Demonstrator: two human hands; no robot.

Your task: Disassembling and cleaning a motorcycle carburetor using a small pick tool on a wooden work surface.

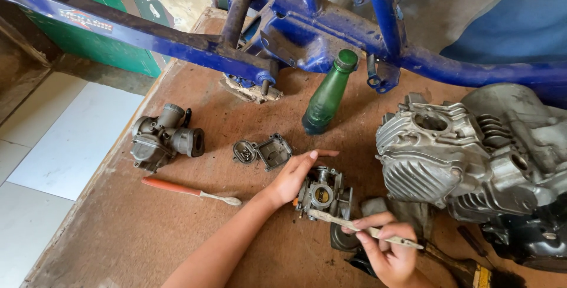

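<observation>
Head view: grimy carburetor body point(322, 194) (open-topped).

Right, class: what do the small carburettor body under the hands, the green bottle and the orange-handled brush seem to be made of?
The small grey carburettor body looks like cast metal, dull and grimy with a brassy centre. The green bottle seems glass or clear plastic, glossy and see-through. The orange-handled brush looks plastic, smooth and matt, with pale bristles.
</observation>
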